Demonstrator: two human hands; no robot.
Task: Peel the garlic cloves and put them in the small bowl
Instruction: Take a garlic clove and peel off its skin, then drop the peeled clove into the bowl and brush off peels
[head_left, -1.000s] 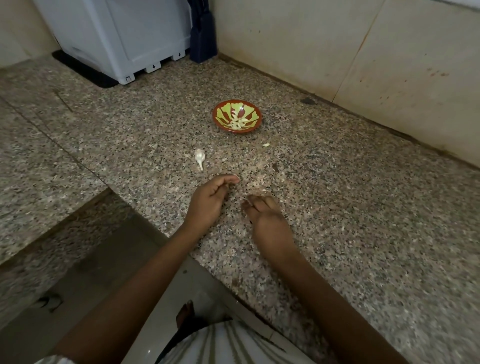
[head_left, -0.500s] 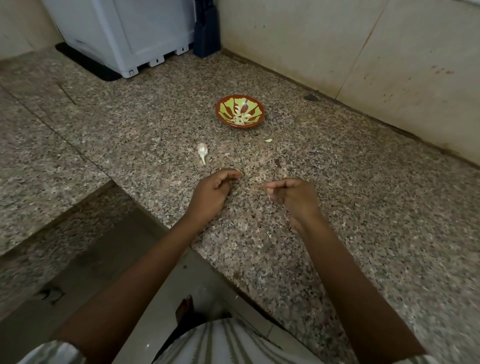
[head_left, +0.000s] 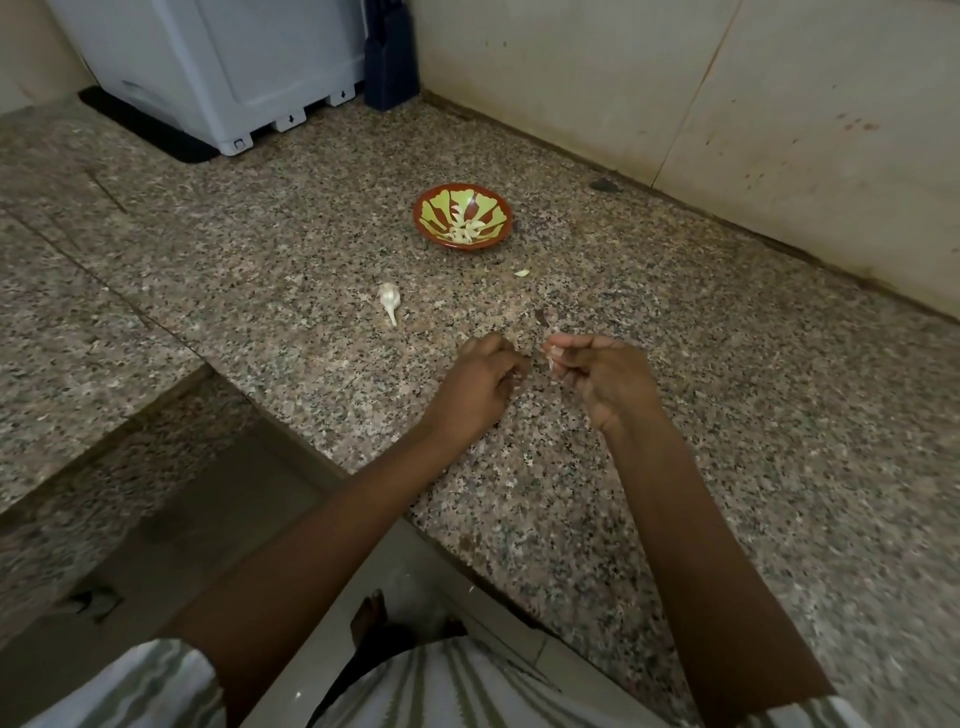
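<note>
light: dim, soft | brightest: counter (head_left: 519, 312) near the middle | darkest: low left corner | shadows: faint | edges: straight lines bend | blur: left hand (head_left: 470, 387), right hand (head_left: 608, 379) fingertips fuzzy

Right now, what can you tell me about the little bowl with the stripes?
The small bowl is round and shallow, maybe glazed clay. Its rim and outside are reddish brown; inside are yellow-green patches with red-brown stripes. It sits upright on the speckled stone counter, near the wall. A little heap of pale peeled garlic cloves lies inside, towards the near side. Only the counter and cloves touch it.
</note>
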